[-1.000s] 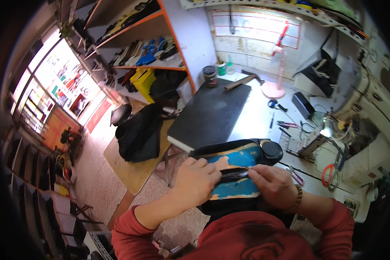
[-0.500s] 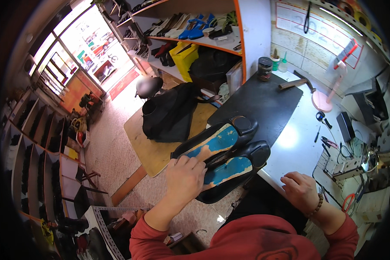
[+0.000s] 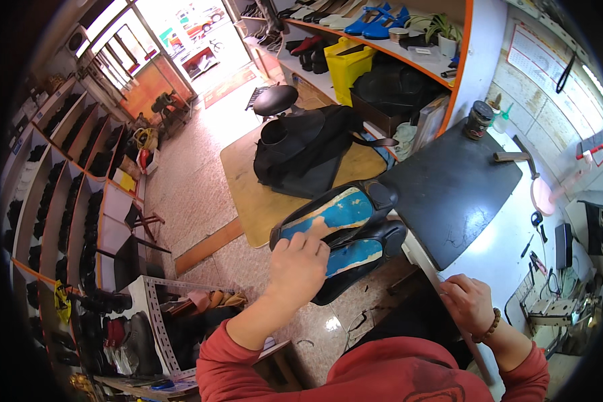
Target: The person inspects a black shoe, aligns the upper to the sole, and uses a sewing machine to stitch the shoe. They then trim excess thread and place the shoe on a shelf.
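My left hand is closed over the near end of a pair of black shoes, holding them side by side. Worn blue faces with tan patches show on both shoes, and their dark rounded ends point away to the right. The pair hangs above the floor, just left of the workbench. A beaded bracelet circles the wrist of my right hand, which rests by the bench's near edge with its fingers curled in. Whatever those fingers hold, if anything, is hidden.
On the white bench lie a black mat, a hammer and small tools; a dark jar stands behind. A black bag-like item covers part of a low wooden board. Shoe racks line the left side.
My view has turned left. The shoes, still in my left hand, have shifted off the mat's corner to beside the bench. My right hand now sits closer against the bench edge.
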Tool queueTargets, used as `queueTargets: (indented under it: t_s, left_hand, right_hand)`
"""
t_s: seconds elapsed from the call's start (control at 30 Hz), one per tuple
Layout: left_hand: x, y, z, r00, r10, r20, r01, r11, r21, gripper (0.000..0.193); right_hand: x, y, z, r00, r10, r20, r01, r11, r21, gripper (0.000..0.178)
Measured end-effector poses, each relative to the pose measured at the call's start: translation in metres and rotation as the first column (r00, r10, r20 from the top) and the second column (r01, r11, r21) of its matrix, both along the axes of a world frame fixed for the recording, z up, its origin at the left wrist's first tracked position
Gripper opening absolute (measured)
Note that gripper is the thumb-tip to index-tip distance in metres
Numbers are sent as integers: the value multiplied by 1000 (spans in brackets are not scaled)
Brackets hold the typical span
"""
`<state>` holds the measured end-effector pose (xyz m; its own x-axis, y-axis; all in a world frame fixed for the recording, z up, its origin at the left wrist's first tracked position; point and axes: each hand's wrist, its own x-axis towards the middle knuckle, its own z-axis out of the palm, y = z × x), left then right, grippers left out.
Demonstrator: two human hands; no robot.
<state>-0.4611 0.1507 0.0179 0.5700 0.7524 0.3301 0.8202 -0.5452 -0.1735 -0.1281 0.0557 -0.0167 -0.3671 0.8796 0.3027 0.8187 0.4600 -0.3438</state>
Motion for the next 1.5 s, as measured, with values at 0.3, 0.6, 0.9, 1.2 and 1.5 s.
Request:
queueTargets:
  t_s: [0.3, 0.6, 0.9, 1.2, 1.5]
  left_hand:
    - [-61, -2, -45, 908, 312, 278, -277, 948, -159, 9]
    - [-70, -14, -64, 645, 348, 680, -87, 918, -388, 13]
    - [6, -11, -49, 172, 548, 818, 576, 618, -535, 10]
    - [36, 4, -32, 389, 312, 867, 602, 626, -496, 16]
    - [40, 7, -36, 504, 251, 827, 567, 626, -535, 20]
  right_hand:
    - [2, 9, -22, 1000, 0, -28, -2, 997, -71, 19]
    - [-2, 19, -19, 981, -26, -195, -7, 986, -167, 22]
    - [-34, 67, 25, 337, -147, -930, -335, 904, -264, 61]
    - [-52, 67, 57, 300, 19, -954, -344, 935, -89, 78]
    - [-72, 68, 63, 258, -121, -959, -278, 941, -193, 93]
